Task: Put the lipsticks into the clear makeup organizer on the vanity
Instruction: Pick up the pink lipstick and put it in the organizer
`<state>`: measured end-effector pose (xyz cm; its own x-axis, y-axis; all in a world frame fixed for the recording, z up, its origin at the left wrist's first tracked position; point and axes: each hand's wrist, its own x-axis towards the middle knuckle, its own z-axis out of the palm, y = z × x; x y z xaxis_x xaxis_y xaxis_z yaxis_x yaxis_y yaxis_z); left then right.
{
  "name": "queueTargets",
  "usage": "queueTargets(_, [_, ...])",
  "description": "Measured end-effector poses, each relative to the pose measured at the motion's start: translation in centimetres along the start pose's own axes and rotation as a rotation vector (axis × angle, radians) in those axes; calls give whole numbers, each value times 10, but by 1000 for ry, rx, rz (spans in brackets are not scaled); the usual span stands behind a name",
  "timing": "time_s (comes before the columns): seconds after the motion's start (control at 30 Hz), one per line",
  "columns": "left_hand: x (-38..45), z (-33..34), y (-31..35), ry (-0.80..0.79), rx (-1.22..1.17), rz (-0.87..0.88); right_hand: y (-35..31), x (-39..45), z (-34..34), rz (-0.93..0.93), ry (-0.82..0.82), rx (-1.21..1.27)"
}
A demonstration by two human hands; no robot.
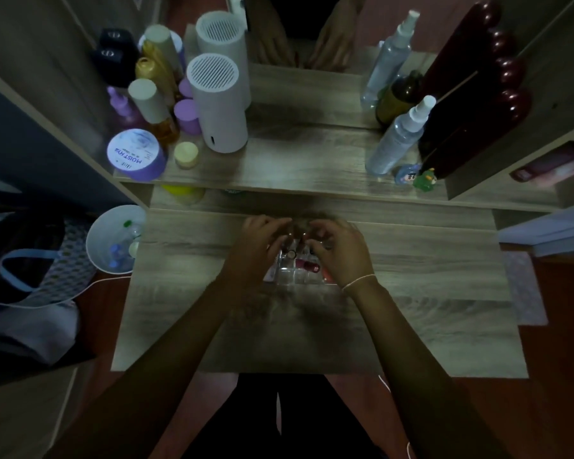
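Note:
The clear makeup organizer (287, 276) sits in the middle of the wooden vanity top (428, 276), mostly hidden under both hands. A dark red lipstick (307, 266) lies inside it, with another tube (291, 254) standing just behind. My left hand (257, 251) hovers over the organizer's left side with fingers curled. My right hand (340, 250) covers the right side, fingertips bent down toward the back compartments. The dim light and the fingers hide whether either hand grips a lipstick.
A raised shelf behind holds a white cylinder device (217, 104), a purple jar (136, 154), bottles, and spray bottles (399, 135) on the right. A white bin (113, 240) stands left of the vanity, next to a bag (30, 270). A mirror at the back reflects the hands.

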<state>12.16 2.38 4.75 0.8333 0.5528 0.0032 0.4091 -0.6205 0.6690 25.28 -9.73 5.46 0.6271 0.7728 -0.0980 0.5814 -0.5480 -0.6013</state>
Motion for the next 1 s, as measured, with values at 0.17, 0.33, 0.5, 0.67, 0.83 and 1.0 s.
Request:
queueTargets(0.17, [1, 2, 0, -69, -1, 8, 1, 1, 2, -20, -43, -18])
queueTargets(0.33, [-5, 5, -3, -48, -7, 29, 3, -1, 4, -36, -92, -32])
queueTargets(0.5, [-10, -1, 0, -5, -5, 104, 0, -4, 5, -52, -95, -42])
queueTargets(0.67, [-24, -4, -1, 1, 122, 182, -4, -8, 2, -78, -17, -43])
queueTargets(0.83, [-30, -1, -3, -47, 180, 206, -2, -15, 1, -113, -7, -95])
queueTargets(1.0, [-31, 0, -4, -48, 181, 212, -2, -17, 1, -113, -15, -113])
